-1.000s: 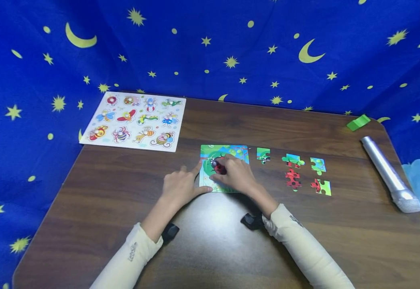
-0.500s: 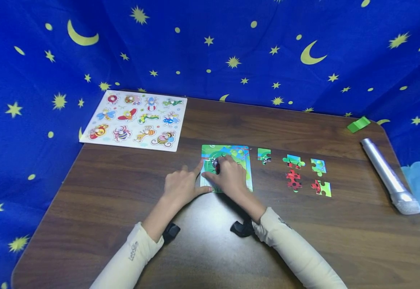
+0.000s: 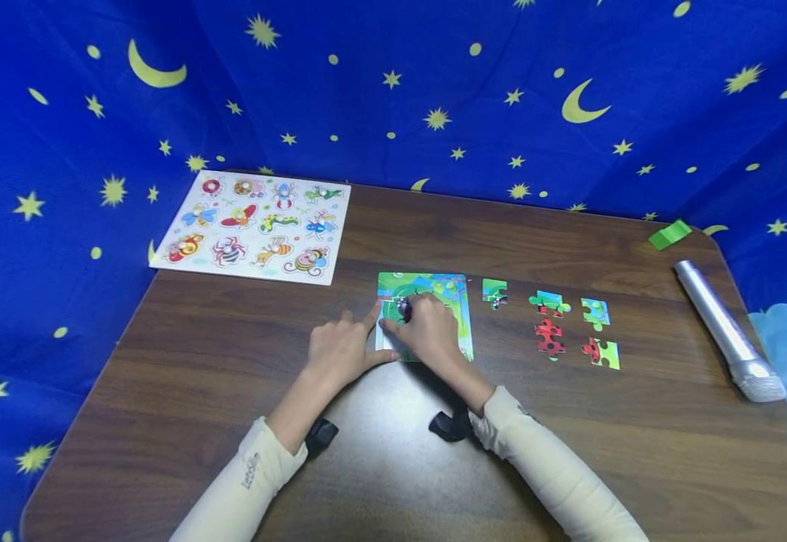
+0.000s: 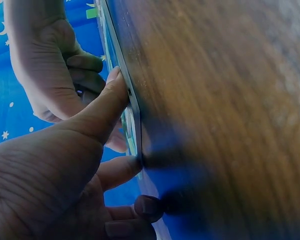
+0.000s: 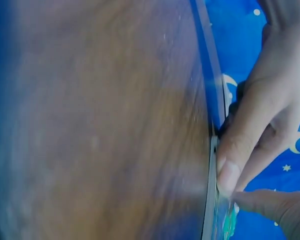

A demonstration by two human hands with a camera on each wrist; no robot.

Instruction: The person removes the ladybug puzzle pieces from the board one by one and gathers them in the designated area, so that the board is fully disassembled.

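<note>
A square puzzle board with a green garden picture lies in front of me. My left hand steadies its near left corner, index finger along the left side and thumb along the near edge; in the left wrist view the thumb presses against that edge. Over the board, my right hand pinches a ladybug puzzle piece at the left half of the picture, its fingers hiding most of the piece. In the right wrist view, a fingertip of the right hand comes close beside the left thumb.
Right of the board lie loose puzzle pieces: a green one, a joined red ladybug pair and two more. A white insect peg puzzle stands back left. A silver toy microphone and a green block are at right.
My right hand has shifted slightly left over the board and turned, its thumb now nearer the left edge, with less of the red piece showing. The left hand stays in place.
</note>
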